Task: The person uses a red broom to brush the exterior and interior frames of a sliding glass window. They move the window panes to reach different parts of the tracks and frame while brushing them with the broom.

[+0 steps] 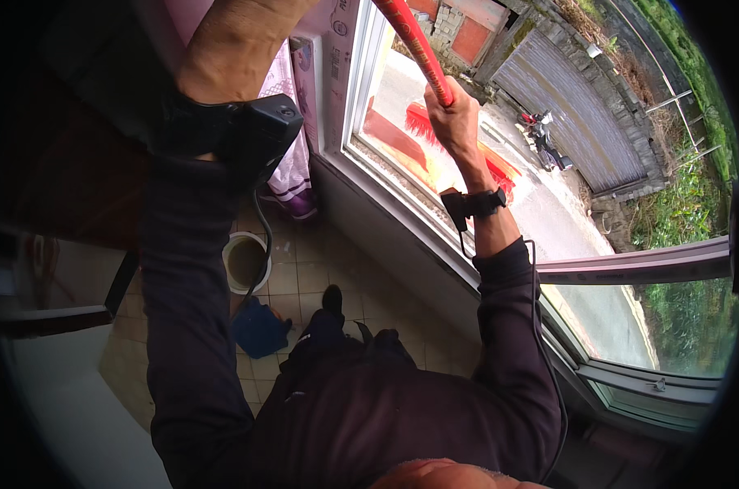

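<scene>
My right hand (455,116) grips a red pole (415,46) near its lower visible end, at the open window. The pole runs up and left out of the picture and bears printed writing. Beyond my right hand, outside the window, is a broom head with red bristles (421,124); my hand and wrist hide its middle. Whether the pole joins it cannot be seen. My left arm reaches up past the top edge; only the wrist and part of the forearm show, so my left hand is out of view. Both wrists wear black strapped devices with cables.
The white window frame (345,91) and its sill run diagonally beside me. A purple and white curtain (290,147) hangs at the left of it. On the tiled floor stand a white bucket of murky liquid (247,261) and a blue cloth (260,330). A motorcycle (543,137) stands outside.
</scene>
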